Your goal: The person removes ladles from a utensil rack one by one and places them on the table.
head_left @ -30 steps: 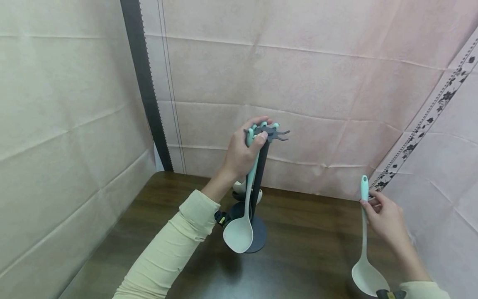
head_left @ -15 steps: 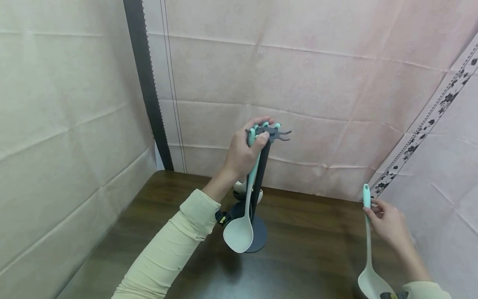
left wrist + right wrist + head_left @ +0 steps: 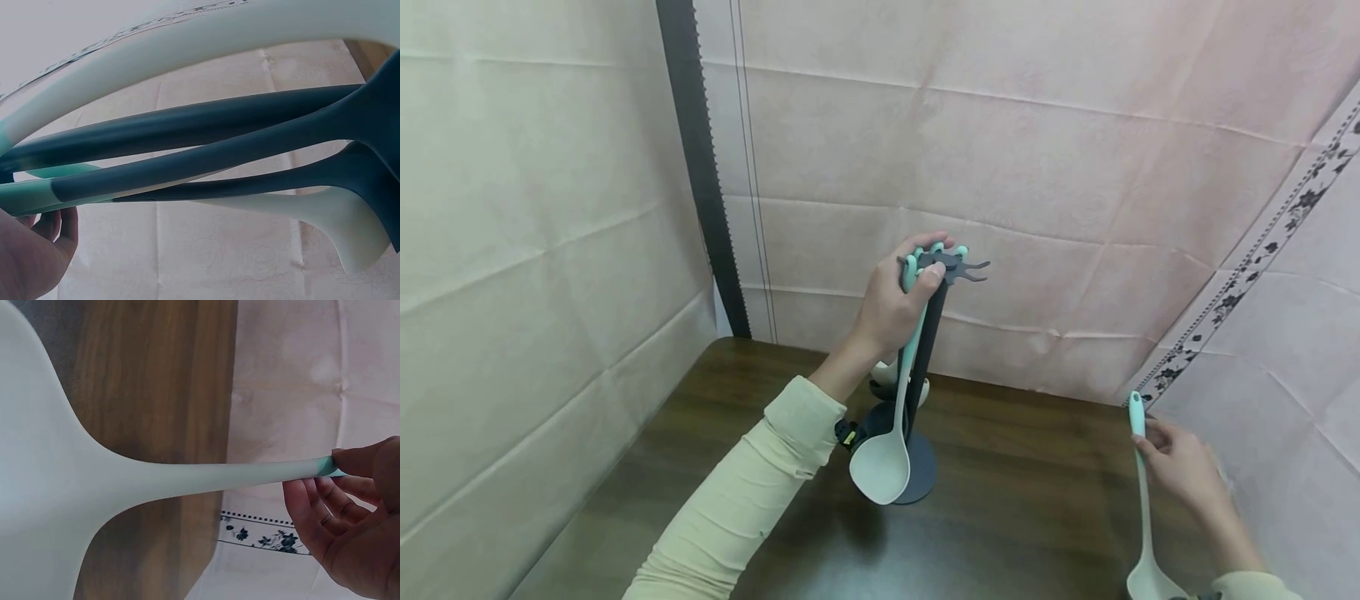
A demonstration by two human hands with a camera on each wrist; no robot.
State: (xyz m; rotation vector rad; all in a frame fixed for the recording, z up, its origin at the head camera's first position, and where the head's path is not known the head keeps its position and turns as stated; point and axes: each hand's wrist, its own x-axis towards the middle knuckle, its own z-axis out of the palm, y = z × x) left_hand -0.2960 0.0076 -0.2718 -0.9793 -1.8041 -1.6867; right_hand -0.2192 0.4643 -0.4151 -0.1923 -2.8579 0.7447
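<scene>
My left hand (image 3: 891,304) grips the top of a dark utensil stand (image 3: 931,333), its thumb on the hub and its fingers behind the hooks. From that stand hangs a white ladle (image 3: 882,467) with a mint handle, bowl toward me. Other utensils hang behind it; the left wrist view shows dark utensils (image 3: 206,159) and a white one (image 3: 353,231). Far to the right, my right hand (image 3: 1183,467) pinches a second white ladle (image 3: 1144,517) by its mint handle (image 3: 328,466). This ladle's bowl (image 3: 37,475) points down and is partly cut off in the head view.
The stand's round base (image 3: 917,471) rests on a brown wooden table (image 3: 1015,500). Pale cloth walls enclose the left, back (image 3: 1000,183) and right sides. Some prongs of the stand's hook ring (image 3: 973,271) stick out to the right with nothing on them.
My right hand has lowered the ladle toward the bottom of the head view, slightly to the right. The left hand keeps its hold on the stand; the view shifts slightly.
</scene>
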